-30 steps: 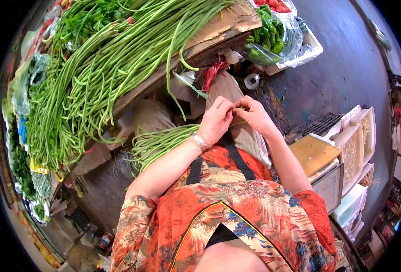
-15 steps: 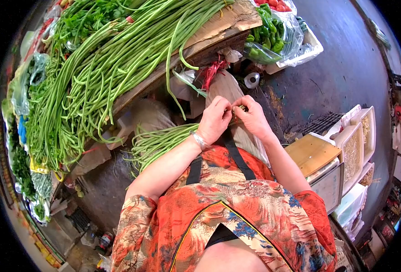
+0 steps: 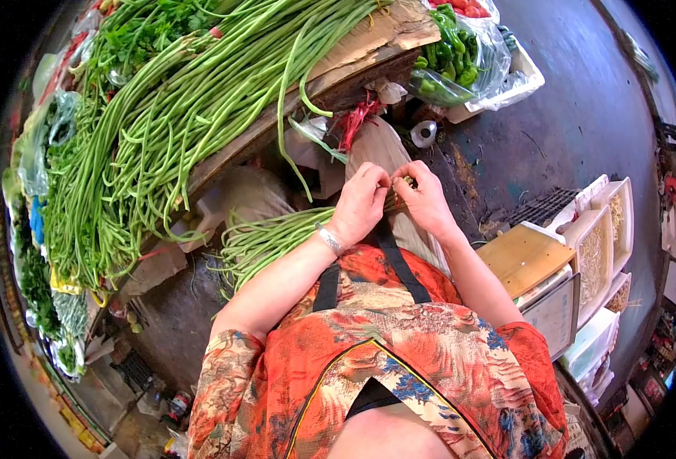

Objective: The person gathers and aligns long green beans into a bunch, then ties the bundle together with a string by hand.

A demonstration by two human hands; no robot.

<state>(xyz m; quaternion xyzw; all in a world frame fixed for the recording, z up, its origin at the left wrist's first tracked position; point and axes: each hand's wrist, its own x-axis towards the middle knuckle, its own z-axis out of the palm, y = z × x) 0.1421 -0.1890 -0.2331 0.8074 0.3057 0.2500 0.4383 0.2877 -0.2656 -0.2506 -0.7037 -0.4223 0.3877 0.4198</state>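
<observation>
Across my lap lies a bundle of long green beans (image 3: 265, 243), its loose ends fanned out to the left. The other end runs beneath my left hand (image 3: 359, 200) and shows between the fingers of my right hand (image 3: 424, 197). Both hands are closed in a pinch, fingertips almost meeting over that end of the bundle. Whatever the fingertips grip is too small or hidden to make out. A bracelet (image 3: 329, 239) circles my left wrist.
A large heap of long beans (image 3: 193, 115) covers the stall table, whose wooden edge (image 3: 254, 136) is in front of me. Green peppers (image 3: 454, 50) in plastic stand back right. Red plastic strips (image 3: 359, 118) hang below the table. Tubs (image 3: 594, 256) and a wooden board (image 3: 523, 258) are at right.
My hands stay over the same end of the bean bundle, with only small shifts of the fingers. The beans on my lap have hardly moved.
</observation>
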